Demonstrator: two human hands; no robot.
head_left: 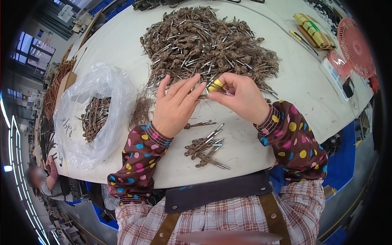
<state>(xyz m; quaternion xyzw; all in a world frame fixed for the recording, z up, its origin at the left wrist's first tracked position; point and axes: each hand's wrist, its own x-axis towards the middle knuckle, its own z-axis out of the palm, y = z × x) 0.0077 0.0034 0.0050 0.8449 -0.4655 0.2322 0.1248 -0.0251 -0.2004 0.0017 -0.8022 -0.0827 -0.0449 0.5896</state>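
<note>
both hands, left hand (174, 107) and right hand (241, 97), pinch one brown cord (203, 96) mid-tabletop, light and limp i'd say, best gripped by its stiff metal tip.

Brown cords with silver metal tips (208, 45) lie heaped on the off-white table (122, 49). Upper right stands a pink fan (356, 47). The maroon sleeves (136, 159) carry yellow, pink and blue dots above a red-and-white plaid shirt (220, 220).

Table (286, 81): matt, off-white cloth-like cover. On it, big heap of cords (208, 45): rough brown fibre, glossy metal tips. Left of heap, bag (102, 85): thin clear plastic, crinkled, shiny. Right of heap, fan (354, 47): smooth pink plastic. Near table edge, sleeves (294, 139): soft, dotted, matt cloth.
</note>
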